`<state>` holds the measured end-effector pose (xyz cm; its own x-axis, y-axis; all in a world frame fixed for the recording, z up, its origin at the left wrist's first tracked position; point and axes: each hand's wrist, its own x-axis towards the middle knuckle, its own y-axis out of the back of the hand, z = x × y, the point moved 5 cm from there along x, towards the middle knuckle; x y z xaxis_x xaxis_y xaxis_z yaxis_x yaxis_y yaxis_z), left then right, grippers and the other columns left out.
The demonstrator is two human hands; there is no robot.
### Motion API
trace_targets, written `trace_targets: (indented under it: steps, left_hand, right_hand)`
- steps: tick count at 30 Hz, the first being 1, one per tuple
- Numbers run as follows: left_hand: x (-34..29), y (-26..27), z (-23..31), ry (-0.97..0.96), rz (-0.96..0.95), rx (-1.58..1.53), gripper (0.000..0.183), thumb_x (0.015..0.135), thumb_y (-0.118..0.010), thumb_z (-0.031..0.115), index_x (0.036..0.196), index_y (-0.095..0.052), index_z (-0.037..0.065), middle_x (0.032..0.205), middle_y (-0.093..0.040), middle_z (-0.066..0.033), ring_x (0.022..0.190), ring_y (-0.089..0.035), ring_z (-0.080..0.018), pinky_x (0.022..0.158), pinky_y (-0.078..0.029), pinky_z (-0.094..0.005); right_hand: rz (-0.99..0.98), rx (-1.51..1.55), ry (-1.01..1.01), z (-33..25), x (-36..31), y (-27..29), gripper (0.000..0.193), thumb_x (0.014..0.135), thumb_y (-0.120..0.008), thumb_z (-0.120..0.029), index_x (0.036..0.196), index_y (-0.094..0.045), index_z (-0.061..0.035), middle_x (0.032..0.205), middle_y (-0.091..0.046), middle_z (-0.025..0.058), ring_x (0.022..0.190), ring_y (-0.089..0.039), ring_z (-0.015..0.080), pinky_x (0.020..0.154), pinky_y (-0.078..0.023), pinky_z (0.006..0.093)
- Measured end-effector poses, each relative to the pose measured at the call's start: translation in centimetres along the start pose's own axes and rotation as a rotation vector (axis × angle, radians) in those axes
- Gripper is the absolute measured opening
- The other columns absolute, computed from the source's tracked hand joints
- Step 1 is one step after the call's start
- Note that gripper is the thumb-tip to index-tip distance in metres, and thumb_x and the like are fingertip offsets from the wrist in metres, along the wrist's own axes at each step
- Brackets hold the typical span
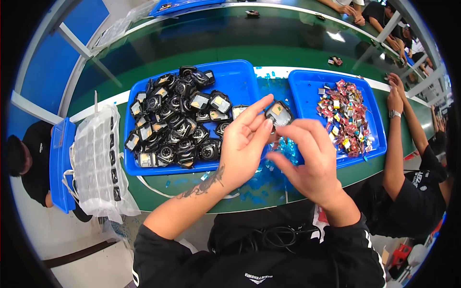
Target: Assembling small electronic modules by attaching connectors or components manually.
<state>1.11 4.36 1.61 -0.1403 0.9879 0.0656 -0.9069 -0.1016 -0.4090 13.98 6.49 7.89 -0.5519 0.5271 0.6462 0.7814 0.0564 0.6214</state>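
My left hand (246, 146), palm partly turned up, grips a black watch case (279, 113) between its thumb and fingers. The case has a pale metallic rectangle with a small tan patch on its visible face. My right hand (312, 161) is just below and right of the case, its curled fingertips close to the lower edge. Its thumb stands apart from the fingers, and I see nothing between them. Whether those fingertips touch the case is hard to tell. Left of my hands, a blue tray (235, 79) holds a heap of similar black watch cases (168, 113).
A second blue tray (300, 84) on the right holds a pile of small red, white and yellow parts (346, 117). Blue film scraps (286, 151) litter the green table (192, 192). A clear plastic compartment tray (96, 161) stands left. A co-worker's arm (394, 139) is at right.
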Motion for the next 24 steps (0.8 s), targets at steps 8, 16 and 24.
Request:
trace_targets:
  steps: [8, 16, 24]
  left_hand:
    - [-1.4, -0.9, 2.4, -0.452, -0.087, 0.628, 0.037, 0.084, -0.056, -0.011, 0.119, -0.065, 0.001, 0.122, -0.059, -0.0185, 0.108, -0.062, -0.0231, 0.089, -0.052, -0.0314]
    - [-1.6, -1.2, 2.2, -0.56, -0.052, 0.766, 0.034, 0.08, -0.068, -0.007, 0.114, -0.067, -0.001, 0.116, -0.064, -0.0181, 0.094, -0.068, -0.0231, 0.078, -0.056, -0.0295]
    - [-1.3, -0.9, 1.8, -0.501, -0.109, 0.75, 0.023, 0.083, -0.067, -0.002, 0.107, -0.07, 0.001, 0.106, -0.066, -0.0149, 0.086, -0.07, -0.0232, 0.069, -0.057, -0.0292]
  right_hand:
    - [0.079, 0.853, -0.548, 4.3, -1.8, -0.2, 0.011, 0.089, -0.063, 0.003, 0.1, -0.061, 0.0056, 0.092, -0.067, 0.0089, 0.082, -0.066, 0.0129, 0.071, -0.058, 0.0253]
    - [-0.061, 1.019, -0.671, 5.0, -2.6, -0.2, 0.011, 0.091, -0.062, 0.0, 0.1, -0.062, 0.0052, 0.1, -0.066, 0.0107, 0.089, -0.065, 0.0136, 0.076, -0.058, 0.0267]
    - [-0.19, 1.021, -0.639, 5.8, -1.9, 1.3, 0.008, 0.089, -0.063, -0.001, 0.094, -0.06, 0.0036, 0.095, -0.063, 0.007, 0.089, -0.061, 0.0119, 0.074, -0.055, 0.0251]
